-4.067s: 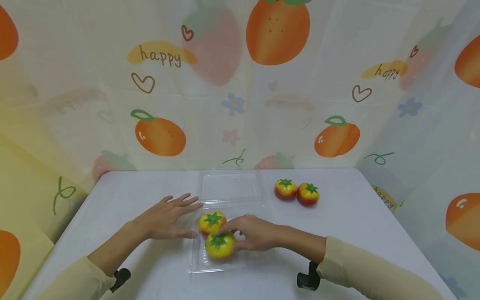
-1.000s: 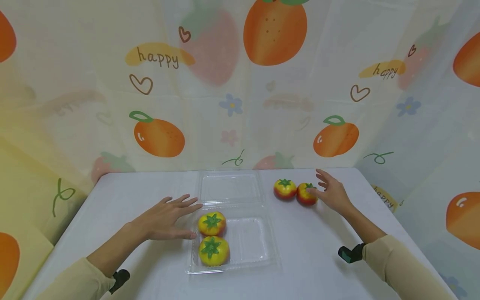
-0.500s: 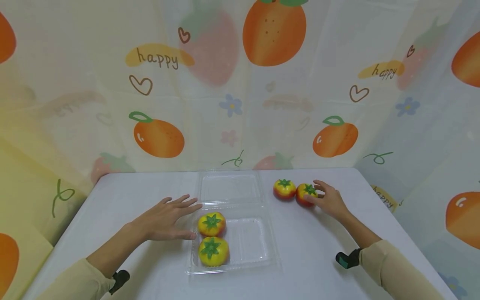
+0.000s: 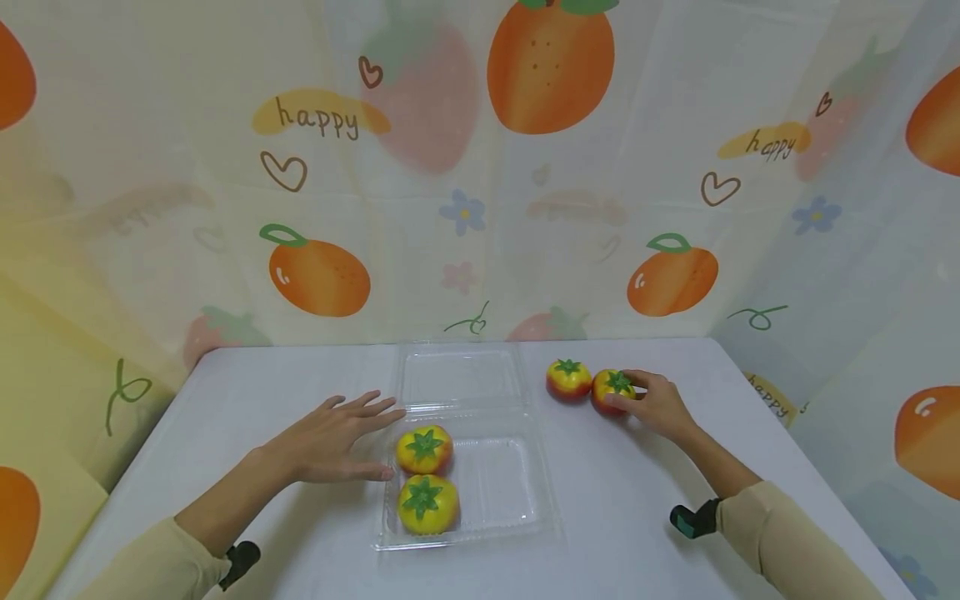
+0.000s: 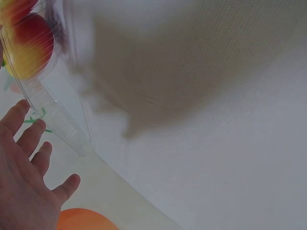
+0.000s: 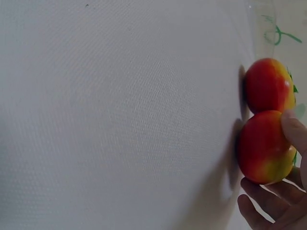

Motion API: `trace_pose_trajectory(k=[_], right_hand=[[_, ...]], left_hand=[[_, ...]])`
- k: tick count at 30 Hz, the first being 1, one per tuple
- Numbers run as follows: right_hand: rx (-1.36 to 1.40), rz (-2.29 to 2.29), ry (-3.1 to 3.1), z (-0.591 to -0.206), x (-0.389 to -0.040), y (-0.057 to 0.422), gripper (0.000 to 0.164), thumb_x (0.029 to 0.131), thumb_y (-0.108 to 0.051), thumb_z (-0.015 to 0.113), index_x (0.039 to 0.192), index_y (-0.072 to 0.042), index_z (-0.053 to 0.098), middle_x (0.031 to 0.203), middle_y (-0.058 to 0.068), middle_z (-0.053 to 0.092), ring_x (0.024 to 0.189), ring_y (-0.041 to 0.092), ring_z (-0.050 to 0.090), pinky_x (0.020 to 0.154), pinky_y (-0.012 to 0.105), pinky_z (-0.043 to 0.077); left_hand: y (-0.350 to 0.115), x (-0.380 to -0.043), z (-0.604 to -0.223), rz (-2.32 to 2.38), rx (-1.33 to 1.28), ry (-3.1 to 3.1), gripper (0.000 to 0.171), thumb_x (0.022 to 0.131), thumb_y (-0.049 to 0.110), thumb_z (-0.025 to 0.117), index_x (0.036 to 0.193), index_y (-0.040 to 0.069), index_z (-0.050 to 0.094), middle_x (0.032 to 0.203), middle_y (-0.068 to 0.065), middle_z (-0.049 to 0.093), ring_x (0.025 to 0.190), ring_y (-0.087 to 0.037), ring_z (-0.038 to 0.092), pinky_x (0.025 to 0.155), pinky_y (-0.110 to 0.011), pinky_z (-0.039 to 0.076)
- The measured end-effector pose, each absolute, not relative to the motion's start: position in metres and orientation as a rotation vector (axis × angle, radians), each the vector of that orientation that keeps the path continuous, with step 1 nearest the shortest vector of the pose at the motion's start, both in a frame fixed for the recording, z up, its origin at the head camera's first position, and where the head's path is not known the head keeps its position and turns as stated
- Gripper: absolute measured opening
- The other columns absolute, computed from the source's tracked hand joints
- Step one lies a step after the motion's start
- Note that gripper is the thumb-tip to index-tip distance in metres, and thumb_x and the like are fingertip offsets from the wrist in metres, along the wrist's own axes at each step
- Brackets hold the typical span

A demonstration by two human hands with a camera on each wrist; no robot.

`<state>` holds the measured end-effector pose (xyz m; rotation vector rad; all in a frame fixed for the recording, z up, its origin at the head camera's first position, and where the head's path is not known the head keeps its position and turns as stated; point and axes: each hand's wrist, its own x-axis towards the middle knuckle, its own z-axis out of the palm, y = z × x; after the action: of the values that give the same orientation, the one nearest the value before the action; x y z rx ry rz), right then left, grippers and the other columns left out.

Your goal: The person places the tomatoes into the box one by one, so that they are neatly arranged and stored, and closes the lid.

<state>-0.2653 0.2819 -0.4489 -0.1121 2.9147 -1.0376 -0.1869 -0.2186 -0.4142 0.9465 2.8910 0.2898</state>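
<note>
Since half a second ago, your right hand (image 4: 654, 406) has drawn in closer about the right-hand fruit (image 4: 609, 385), and its fingers (image 6: 263, 197) now bend round it; your left hand (image 4: 333, 442) keeps its place. You have hold of that fruit with your thumb on its near side and the other fingers round its far right side, parted only as wide as the fruit itself. Gripping from the right makes sense, because the neighbouring fruit (image 4: 567, 385) sits right against its left, which leaves little room to reach in there. Both appear to rest on the white counter (image 4: 600, 525), green leaves up, so the one you grip looks not yet lifted.

Your left hand holds nothing: its fingers are spread and nearly straight beside the left edge of the clear container (image 4: 501, 479). Whether their tips touch the plastic you cannot tell from these views; the hand is probably there to steady something so light. Inside, the far fruit (image 4: 424, 450) and the near fruit (image 4: 428, 506) stand one behind the other, touching, along the left side, where the wall likely stops them rolling away. You have the lid (image 4: 460, 375) folded back flat behind the base, presumably so that your hands can come in from above
</note>
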Motion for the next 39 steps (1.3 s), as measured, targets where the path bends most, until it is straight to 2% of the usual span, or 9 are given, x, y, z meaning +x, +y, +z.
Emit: trace_pose_trajectory(k=[6, 16, 30, 39], right_hand=[[-0.179, -1.016, 2.923, -0.448, -0.265, 0.284, 0.072, 0.088, -0.038, 0.075, 0.138, 0.009, 0.051, 0.135, 0.029, 0.055, 0.114, 0.043, 0.058, 0.092, 0.049, 0.054], [-0.206, -0.954, 2.919, -0.442, -0.263, 0.290, 0.073, 0.088, -0.041, 0.075, 0.138, 0.008, 0.051, 0.131, 0.028, 0.057, 0.111, 0.039, 0.058, 0.089, 0.046, 0.056], [-0.310, -0.938, 2.900, -0.431, -0.261, 0.297, 0.068, 0.089, -0.034, 0.076, 0.135, 0.010, 0.053, 0.129, 0.030, 0.058, 0.111, 0.043, 0.060, 0.087, 0.045, 0.057], [-0.359, -0.904, 2.872, -0.417, -0.258, 0.296, 0.070, 0.087, -0.034, 0.077, 0.135, 0.010, 0.053, 0.130, 0.030, 0.058, 0.109, 0.043, 0.062, 0.085, 0.043, 0.058]], left_hand=[[-0.218, -0.187, -0.413, 0.289, 0.937, 2.882, 0.081, 0.084, 0.068, 0.061, 0.148, 0.019, 0.049, 0.153, -0.010, 0.046, 0.143, -0.039, 0.034, 0.105, -0.072, 0.030], [-0.219, -0.187, -0.414, 0.280, 0.947, 2.895, 0.081, 0.084, 0.068, 0.061, 0.148, 0.019, 0.050, 0.153, -0.009, 0.046, 0.143, -0.039, 0.035, 0.105, -0.072, 0.030], [-0.219, -0.188, -0.416, 0.275, 0.933, 2.892, 0.082, 0.084, 0.070, 0.060, 0.148, 0.020, 0.049, 0.153, -0.010, 0.045, 0.144, -0.040, 0.033, 0.106, -0.072, 0.029], [-0.219, -0.188, -0.416, 0.275, 0.953, 2.894, 0.082, 0.084, 0.069, 0.060, 0.148, 0.019, 0.050, 0.152, -0.010, 0.046, 0.143, -0.040, 0.034, 0.105, -0.072, 0.030]])
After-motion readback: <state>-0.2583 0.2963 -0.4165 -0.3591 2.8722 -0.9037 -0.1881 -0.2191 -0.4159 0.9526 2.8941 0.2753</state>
